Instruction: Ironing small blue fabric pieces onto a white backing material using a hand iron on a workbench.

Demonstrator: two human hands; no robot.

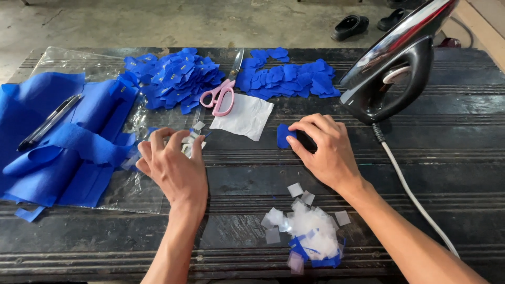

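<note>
While the left hand [176,163] curled its fingers around small white squares [190,141] at frame centre-left, the right hand [323,150] lay palm-down on the bench [463,158], fingertips pinching a blue fabric piece [284,135] at centre.

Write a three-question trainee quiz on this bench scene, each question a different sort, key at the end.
1. True or false: the scissors lie between two heaps of blue pieces.
2. Which hand presses a blue piece to the table? A) left hand B) right hand
3. Fill in: the iron stands to the ___ of the right hand.

Key: 1 true; 2 B; 3 right. The left hand holds small white squares in its fingers.
</note>
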